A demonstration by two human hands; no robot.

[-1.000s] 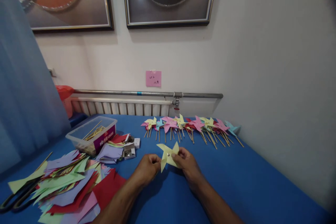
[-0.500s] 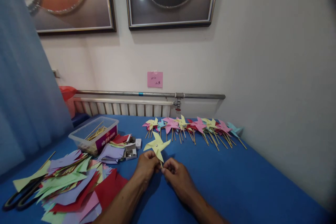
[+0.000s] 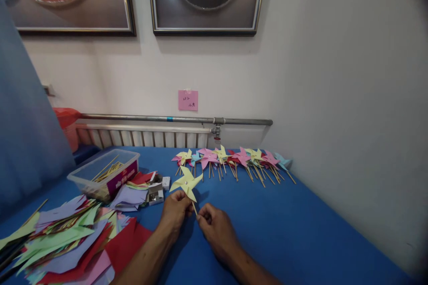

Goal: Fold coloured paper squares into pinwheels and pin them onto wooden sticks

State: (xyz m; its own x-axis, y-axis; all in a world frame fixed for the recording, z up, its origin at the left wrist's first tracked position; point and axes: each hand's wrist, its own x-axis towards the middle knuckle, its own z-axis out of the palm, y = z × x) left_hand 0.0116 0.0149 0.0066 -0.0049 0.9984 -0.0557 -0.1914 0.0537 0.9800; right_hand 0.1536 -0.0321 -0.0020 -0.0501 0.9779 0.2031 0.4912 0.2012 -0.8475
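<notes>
A pale yellow paper pinwheel (image 3: 186, 183) on a thin wooden stick is held upright, leaning a little, above the blue table. My left hand (image 3: 176, 213) is closed on it just under the paper blades, its fingertips partly hidden behind the thumb. Lower down, my right hand (image 3: 216, 227) pinches the stick near its bottom end between thumb and curled fingers. A short length of bare stick shows between the two hands. At the blades' centre sits a small shiny fastener.
Finished pinwheels (image 3: 234, 160) in several colours lie in a row at the back. Loose coloured papers (image 3: 63, 240) cover the left front, beside dark scissor handles (image 3: 10, 254). A clear plastic box (image 3: 107, 173) holds sticks; small open boxes (image 3: 155, 193) stand near it.
My view has turned slightly right, so everything sits further left. The right hand has slid lower along the stick, and more stick shows between the hands.
</notes>
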